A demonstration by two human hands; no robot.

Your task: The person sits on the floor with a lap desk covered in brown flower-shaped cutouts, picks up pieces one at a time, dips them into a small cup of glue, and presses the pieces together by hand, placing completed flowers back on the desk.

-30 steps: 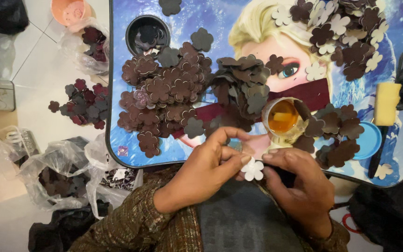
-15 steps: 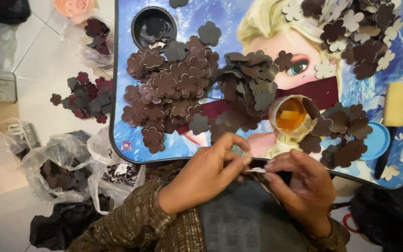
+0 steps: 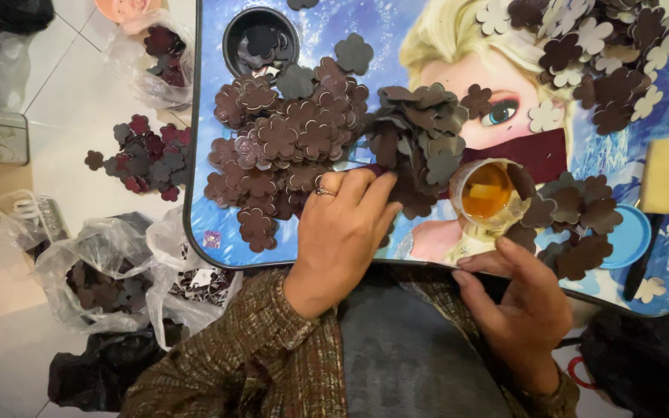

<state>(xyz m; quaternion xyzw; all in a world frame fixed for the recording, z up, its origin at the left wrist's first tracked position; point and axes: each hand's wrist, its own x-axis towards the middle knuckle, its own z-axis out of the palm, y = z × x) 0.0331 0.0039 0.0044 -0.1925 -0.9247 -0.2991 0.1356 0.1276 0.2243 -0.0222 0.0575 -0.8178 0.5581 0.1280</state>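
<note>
My left hand [image 3: 342,232], with a ring on one finger, reaches onto the lap tray [image 3: 203,224]. Its fingertips rest on a heap of dark brown flower-shaped cutouts [image 3: 288,147] and grey-brown cutouts [image 3: 420,124]. The thumb is hidden, so I cannot tell whether it pinches a piece. My right hand [image 3: 516,302] sits at the tray's near edge just below a small clear cup of amber liquid [image 3: 489,193]. Its fingers are curled loosely and nothing shows in them.
More brown and white flower cutouts [image 3: 590,54] lie at the tray's far right, beside a yellow sponge [image 3: 663,174] and a blue lid [image 3: 629,236]. A round black cup [image 3: 261,39] holds some pieces. Plastic bags of cutouts [image 3: 102,279] and loose flowers [image 3: 145,159] lie on the tiled floor.
The two hands, which held a white flower piece together near the tray edge, have parted. My left hand has moved up onto the brown pile; the white piece is out of sight.
</note>
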